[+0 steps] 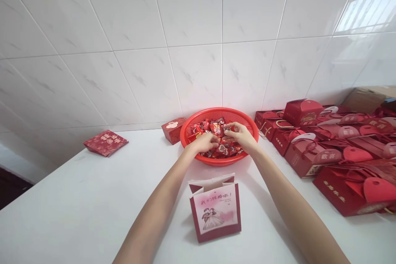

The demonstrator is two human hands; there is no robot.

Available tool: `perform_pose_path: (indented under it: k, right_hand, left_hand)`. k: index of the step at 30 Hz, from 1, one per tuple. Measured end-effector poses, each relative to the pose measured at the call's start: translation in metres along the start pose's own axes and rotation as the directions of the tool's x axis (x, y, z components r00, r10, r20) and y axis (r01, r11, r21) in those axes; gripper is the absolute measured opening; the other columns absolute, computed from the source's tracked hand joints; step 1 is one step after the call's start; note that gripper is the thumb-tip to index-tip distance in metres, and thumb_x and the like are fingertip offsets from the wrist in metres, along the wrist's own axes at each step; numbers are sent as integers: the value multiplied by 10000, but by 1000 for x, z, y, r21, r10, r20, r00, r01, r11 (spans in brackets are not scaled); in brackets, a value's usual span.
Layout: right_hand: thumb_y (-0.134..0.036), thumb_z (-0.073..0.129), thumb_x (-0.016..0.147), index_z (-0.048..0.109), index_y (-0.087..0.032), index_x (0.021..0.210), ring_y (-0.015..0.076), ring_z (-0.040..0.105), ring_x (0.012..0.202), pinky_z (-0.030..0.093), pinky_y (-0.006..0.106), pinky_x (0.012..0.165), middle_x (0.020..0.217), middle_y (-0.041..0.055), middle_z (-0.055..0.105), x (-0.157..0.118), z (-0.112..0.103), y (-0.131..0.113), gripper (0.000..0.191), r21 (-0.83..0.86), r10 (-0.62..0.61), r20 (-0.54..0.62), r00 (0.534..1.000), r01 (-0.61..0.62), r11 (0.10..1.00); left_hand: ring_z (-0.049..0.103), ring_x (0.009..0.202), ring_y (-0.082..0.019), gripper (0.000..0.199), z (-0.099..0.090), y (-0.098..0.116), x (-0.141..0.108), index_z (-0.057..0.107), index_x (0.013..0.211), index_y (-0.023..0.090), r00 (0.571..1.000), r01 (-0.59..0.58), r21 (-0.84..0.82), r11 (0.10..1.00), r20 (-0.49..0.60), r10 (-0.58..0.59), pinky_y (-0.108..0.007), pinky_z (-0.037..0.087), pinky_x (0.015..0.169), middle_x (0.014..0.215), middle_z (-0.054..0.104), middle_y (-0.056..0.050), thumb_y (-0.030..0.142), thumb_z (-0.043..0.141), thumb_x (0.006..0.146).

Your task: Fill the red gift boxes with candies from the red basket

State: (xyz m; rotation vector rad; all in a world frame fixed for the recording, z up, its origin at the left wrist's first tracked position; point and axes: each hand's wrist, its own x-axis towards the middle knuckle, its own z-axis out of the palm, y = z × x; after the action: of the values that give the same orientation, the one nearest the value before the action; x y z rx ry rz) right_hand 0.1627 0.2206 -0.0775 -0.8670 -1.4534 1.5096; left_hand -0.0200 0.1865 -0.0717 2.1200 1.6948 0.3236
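A red plastic basket with a perforated wall holds a heap of wrapped candies, mostly in red wrappers. Over the left part of the heap, my left hand has its fingers curled down; what they hold, if anything, is hidden. My right hand reaches in from the other side, thumb and fingers closed round what looks like a wrapped candy. Between my forearms a maroon paper gift bag stands upright with its top open. A printed wedding couple is on its front.
Many red gift boxes with cords stand in rows on the right. A small red box sits left of the basket, and a flat red packet lies farther left. Behind the white table rises a tiled wall.
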Motion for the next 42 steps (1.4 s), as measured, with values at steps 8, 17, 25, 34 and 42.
perform_pose_path:
  k: [8,17,25,34,42]
  right_hand:
    - [-360,796,631,625,-164,748,119,578,626,468,226,556,686,-15,631,-2,-1,-1,285,-92,-66,-4,998,65,994]
    - [-328,804,595,663,-159,787,151,625,653,514,256,573,718,11,666,-2,0,-2,291,-109,-42,71,997,50,993]
    - [-272,767,610,588,-194,821,165,639,739,566,298,666,781,4,648,2,-2,4,288,-69,-66,-56,996,62,996]
    - [-247,739,623,611,-192,829,148,613,707,546,269,628,771,0,642,0,0,1,249,-58,-70,-67,995,67,996]
    - [-252,728,613,613,-186,805,139,596,688,542,264,608,784,2,642,-1,1,-1,233,-42,-68,-76,995,65,997]
  left_hand:
    - [594,740,-191,176,0,-1,1,573,803,196,990,-47,-43,998,-136,41,-278,420,679,790,647,-9,268,471,927]
    - [645,901,-199,200,2,-3,1,576,1026,207,972,-37,-119,992,-235,8,-287,475,801,993,690,-29,236,397,941]
    - [687,882,-211,134,2,-4,0,681,913,198,998,0,-112,994,60,7,-266,507,761,958,744,-27,231,580,832]
    - [669,1032,-275,525,1,-2,0,666,1185,230,975,42,-12,999,219,-38,-278,505,801,1117,726,-54,235,746,666]
    - [658,801,-210,418,-2,1,0,710,1092,211,949,-12,-7,1000,316,13,-238,456,624,887,717,-23,251,713,676]
